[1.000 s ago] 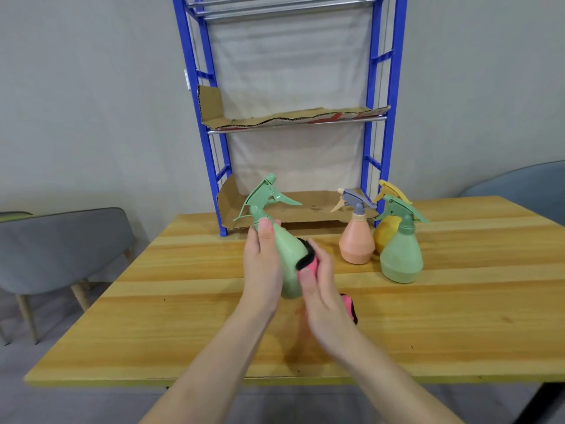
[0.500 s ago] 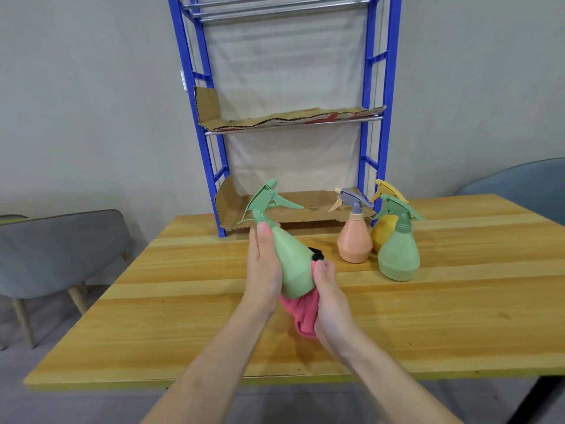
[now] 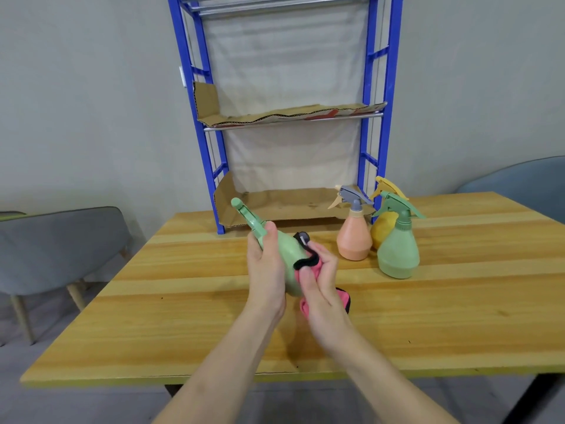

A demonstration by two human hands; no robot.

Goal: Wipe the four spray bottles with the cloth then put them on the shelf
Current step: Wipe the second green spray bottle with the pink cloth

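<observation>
We look down over a light wooden table (image 3: 183, 286) at a person's two bare hands, which meet above its middle. The left hand (image 3: 266, 270) grips a pale green spray bottle (image 3: 289, 249) round its body, fingers wrapped underneath and the thumb lying along the top near the neck. The bottle is held off the table and tilted, its spray head pointing up and away to the left, its base towards us.

The right hand (image 3: 324, 289) holds a pink cloth (image 3: 308, 261) with a black edge. Its fingers are curled round the cloth and press it against the right side of the bottle's body. Part of the cloth hangs below the hand, and a small black loop of it sticks up behind the bottle.

Three more spray bottles stand upright on the table to the right, close together. We see a peach bottle (image 3: 354, 240) with a grey spray head, a yellow bottle (image 3: 383, 229) behind it, and a second green bottle (image 3: 397, 252) nearest to us, in front of the yellow one.

At the table's far edge, against a grey wall, stands a blue metal shelf (image 3: 219, 218). Its lowest level is lined with a sheet of cardboard (image 3: 290, 206), and a torn cardboard strip (image 3: 275, 116) lies on the level above. No bottle stands on either level.

A grey chair (image 3: 61, 240) sits to the left of the table, and the back of a blue-grey chair (image 3: 519, 179) shows at the right.
</observation>
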